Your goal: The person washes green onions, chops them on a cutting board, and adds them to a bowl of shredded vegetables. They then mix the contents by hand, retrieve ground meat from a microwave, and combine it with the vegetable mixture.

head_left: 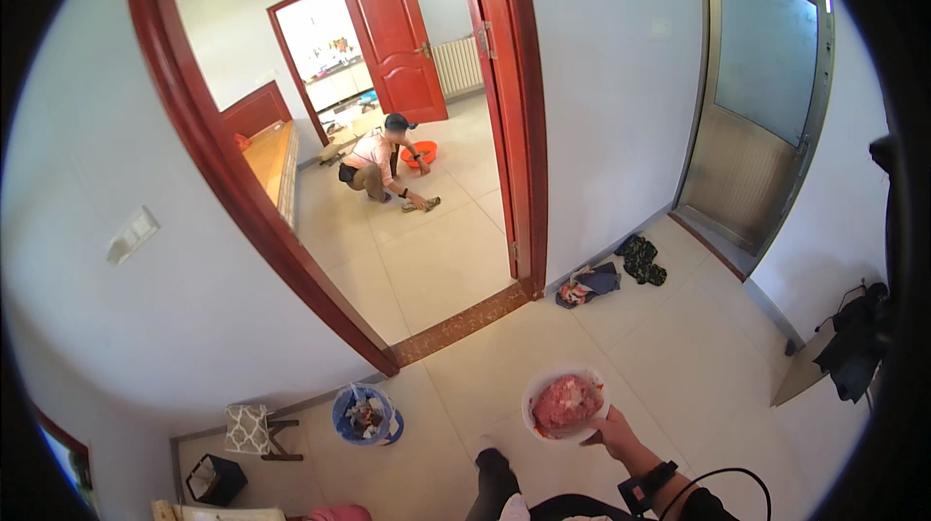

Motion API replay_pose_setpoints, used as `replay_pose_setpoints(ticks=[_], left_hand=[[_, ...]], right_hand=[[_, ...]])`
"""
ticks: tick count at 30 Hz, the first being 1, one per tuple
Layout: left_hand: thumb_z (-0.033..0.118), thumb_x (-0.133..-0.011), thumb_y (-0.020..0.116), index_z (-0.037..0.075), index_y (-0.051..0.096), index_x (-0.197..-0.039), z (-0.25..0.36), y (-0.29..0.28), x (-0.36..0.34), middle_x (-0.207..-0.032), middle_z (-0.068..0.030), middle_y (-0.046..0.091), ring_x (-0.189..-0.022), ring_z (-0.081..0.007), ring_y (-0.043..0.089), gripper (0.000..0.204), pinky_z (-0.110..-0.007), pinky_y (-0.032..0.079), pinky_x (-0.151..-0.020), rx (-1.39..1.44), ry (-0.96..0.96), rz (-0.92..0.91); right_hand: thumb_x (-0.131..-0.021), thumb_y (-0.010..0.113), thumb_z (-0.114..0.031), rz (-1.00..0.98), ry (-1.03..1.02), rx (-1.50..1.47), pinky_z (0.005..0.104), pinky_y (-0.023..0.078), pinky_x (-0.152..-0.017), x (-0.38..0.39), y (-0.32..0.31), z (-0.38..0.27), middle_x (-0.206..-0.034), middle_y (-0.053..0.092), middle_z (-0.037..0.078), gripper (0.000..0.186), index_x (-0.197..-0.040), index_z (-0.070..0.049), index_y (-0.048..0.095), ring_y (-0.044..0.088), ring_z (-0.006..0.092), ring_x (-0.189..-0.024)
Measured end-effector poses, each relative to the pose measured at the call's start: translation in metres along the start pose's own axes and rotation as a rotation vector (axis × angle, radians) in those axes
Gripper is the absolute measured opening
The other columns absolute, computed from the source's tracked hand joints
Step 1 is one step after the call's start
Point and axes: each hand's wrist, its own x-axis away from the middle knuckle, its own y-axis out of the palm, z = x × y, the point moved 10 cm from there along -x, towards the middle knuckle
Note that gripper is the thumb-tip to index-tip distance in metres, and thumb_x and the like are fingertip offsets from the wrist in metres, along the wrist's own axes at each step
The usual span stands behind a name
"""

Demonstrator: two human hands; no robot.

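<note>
My right hand (613,432) grips the right rim of a white bowl (529,407), its fingers closed round the edge. Inside the bowl lies a mound of pinkish-red stuff that looks like minced meat (565,402), with darker red smears along the sides. The bowl is held above the tiled floor, in front of my leg (493,480). On the right wrist sits a black strap with a small box (647,489), and a black cable loops beside it. My left hand does not show in this view.
Through a red-framed doorway a person (373,164) crouches, one hand on a cloth (423,204), near an orange-red basin (420,153). A blue waste bin (390,427), patterned stool (248,430) and dark box (216,479) stand left. Clothes (592,285) lie by the wall.
</note>
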Motion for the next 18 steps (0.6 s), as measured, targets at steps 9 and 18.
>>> replay_pose_setpoints(ticks=[9, 18], left_hand=[[0.02, -0.073, 0.052, 0.004, 0.063, -0.078, 0.269, -0.236, -0.206, -0.081, -0.0172, 0.061, -0.066, -0.0306, 0.06, 0.019, -0.042, 0.048, -0.059, -0.714, 0.657, 0.371], [0.026, -0.079, 0.05, 0.004, 0.06, -0.085, 0.584, -0.485, -0.398, -0.069, -0.0127, 0.06, -0.064, -0.0216, 0.06, 0.025, -0.033, 0.047, -0.061, 0.289, 0.713, 0.25]], right_hand=[[-0.073, 0.044, -0.002, 0.115, -0.025, -0.045, 0.0362, 0.056, -0.062, -0.198, 0.073, -0.106, -0.103, 0.055, 0.012, 0.047, -0.12, -0.004, 0.038, 0.062, 0.0247, -0.082], [-0.074, 0.046, -0.005, 0.053, -0.102, 0.01, 0.0358, 0.056, -0.061, -0.421, 0.116, -0.182, -0.104, 0.055, 0.011, 0.047, -0.121, -0.005, 0.039, 0.06, 0.0231, -0.087]])
